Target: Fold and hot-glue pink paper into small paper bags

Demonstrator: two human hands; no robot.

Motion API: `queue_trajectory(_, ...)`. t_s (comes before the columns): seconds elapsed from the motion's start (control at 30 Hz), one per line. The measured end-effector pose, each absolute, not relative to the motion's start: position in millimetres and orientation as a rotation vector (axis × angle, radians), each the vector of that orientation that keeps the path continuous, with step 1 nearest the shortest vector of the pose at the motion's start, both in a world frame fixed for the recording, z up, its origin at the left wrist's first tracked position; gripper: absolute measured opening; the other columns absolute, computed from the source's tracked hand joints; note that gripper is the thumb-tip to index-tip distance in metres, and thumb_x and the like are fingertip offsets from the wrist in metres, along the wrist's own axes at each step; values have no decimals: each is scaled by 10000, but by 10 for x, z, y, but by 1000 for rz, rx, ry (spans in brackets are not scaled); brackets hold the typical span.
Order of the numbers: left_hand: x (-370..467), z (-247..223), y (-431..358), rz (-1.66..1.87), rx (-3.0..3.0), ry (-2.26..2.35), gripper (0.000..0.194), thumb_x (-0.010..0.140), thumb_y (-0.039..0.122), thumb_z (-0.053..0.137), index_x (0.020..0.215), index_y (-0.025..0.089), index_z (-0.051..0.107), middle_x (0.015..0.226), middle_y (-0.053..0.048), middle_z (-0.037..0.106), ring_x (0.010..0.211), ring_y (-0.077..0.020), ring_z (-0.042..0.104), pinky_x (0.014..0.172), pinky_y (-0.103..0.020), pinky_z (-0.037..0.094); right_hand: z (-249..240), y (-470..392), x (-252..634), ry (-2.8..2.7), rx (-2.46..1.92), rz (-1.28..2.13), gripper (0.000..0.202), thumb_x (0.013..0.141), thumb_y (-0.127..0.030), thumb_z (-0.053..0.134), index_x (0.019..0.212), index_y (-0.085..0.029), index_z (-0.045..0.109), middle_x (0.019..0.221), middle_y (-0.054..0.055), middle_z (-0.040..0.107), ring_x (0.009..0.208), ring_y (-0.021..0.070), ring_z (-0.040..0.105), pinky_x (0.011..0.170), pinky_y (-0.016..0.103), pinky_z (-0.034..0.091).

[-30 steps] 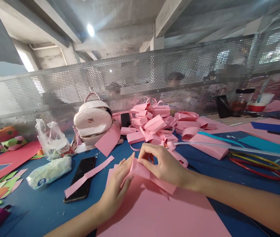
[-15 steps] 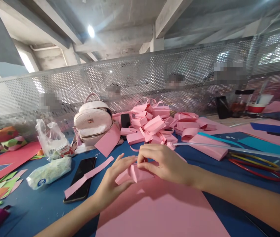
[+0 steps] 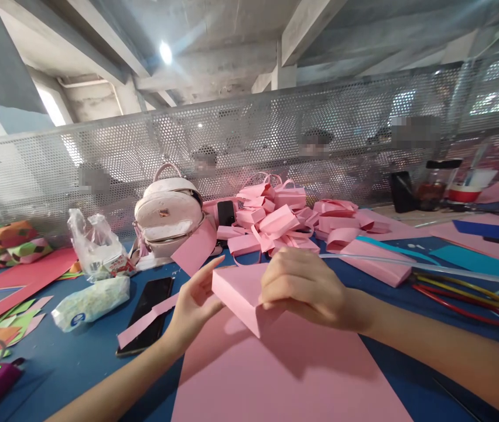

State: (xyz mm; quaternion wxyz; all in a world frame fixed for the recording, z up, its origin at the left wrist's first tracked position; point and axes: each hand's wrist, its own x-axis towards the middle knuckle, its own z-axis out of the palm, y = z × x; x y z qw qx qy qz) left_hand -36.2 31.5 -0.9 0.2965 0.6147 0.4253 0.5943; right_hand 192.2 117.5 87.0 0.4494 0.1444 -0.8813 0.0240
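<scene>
A folded pink paper box (image 3: 238,290) is held up between my hands, tilted, with one corner pointing toward me. My right hand (image 3: 304,287) grips its right side, fingers curled over the edge. At the box's left end is my left hand (image 3: 199,299), its fingers extended and thumb near the side; part of that contact is hidden behind the box. Beneath both hands lies a large pink paper sheet (image 3: 289,381) on the blue table (image 3: 82,375). A pink paper strip (image 3: 146,322) crosses a black phone (image 3: 144,343) left of my left hand.
Beyond my hands is a heap of pink paper boxes (image 3: 278,220), beside a white backpack (image 3: 168,214). A tissue pack (image 3: 91,302) and plastic bag (image 3: 95,246) sit left. Red and yellow cable loops (image 3: 464,302) lie right. A perforated metal screen (image 3: 258,135) stands behind.
The pink paper box has been lifted and turned, so its broad face and side now show. My right hand has shifted its grip to the right side; my left hand has moved slightly left.
</scene>
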Motion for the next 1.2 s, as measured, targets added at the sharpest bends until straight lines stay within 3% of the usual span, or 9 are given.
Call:
queue_trajectory(0.13,-294,33,278,1392,1300,815,893,667,679,813,1413,241,590,1368,-141,658,1196,-359,643,950,-394,538,861,1124,1941,-2149,452,-157,228,1054,-161,459,911,-155,636,789,45,729,694,134,627,654,291,460)
queue_trajectory(0.37,-187,17,178,1409,1152,801,931,686,587,859,1492,302,490,1431,-122,606,1245,-339,603,980,-373,505,795,1054,1911,-2138,495,-154,309,1076,-164,377,901,-151,631,784,43,735,673,132,636,635,292,463)
queue_trajectory(0.5,-182,44,194,1409,1137,792,855,753,602,805,1485,277,507,1364,-126,653,1209,-334,625,991,-395,500,775,1050,1916,-2135,487,-143,301,1073,-162,389,893,-146,630,777,47,736,665,131,634,624,284,453)
queue_trajectory(0.7,-159,67,187,1444,1043,813,561,930,555,640,1389,233,621,1181,-106,740,983,-237,699,799,-291,535,807,1040,1929,-2132,492,-160,291,1066,-160,409,885,-142,635,770,42,735,662,131,622,637,286,459)
queue_trajectory(0.77,-162,75,186,1471,1038,800,549,920,553,655,1369,237,636,1221,-110,725,1024,-254,689,820,-309,532,819,1033,1926,-2132,500,-164,292,1066,-161,408,886,-138,638,771,42,734,667,133,621,638,286,460)
queue_trajectory(0.87,-177,104,190,1481,1104,728,504,802,507,806,1228,258,705,1457,-113,584,1239,-338,596,902,-357,512,820,1028,1918,-2125,491,-142,288,1067,-171,417,884,-143,637,767,37,725,675,133,619,646,286,460)
queue_trajectory(0.97,-200,135,194,1451,1147,678,340,714,430,895,949,244,732,1585,-76,452,1341,-370,518,839,-320,505,810,1029,1915,-2118,482,-115,283,1067,-176,423,884,-156,639,757,28,710,671,131,609,655,288,460)
queue_trajectory(1.07,-225,137,198,1422,1165,679,280,691,369,921,806,217,715,1604,-61,428,1341,-357,527,792,-285,490,802,1030,1917,-2117,492,-89,246,1053,-176,463,885,-155,641,738,26,700,668,136,601,638,288,453)
queue_trajectory(1.2,-244,103,217,1429,1144,637,220,684,291,930,681,203,729,1561,-55,493,1188,-314,649,672,-239,454,807,1029,1921,-2132,487,-82,233,1052,-196,482,883,-161,639,732,26,695,654,138,594,628,290,440)
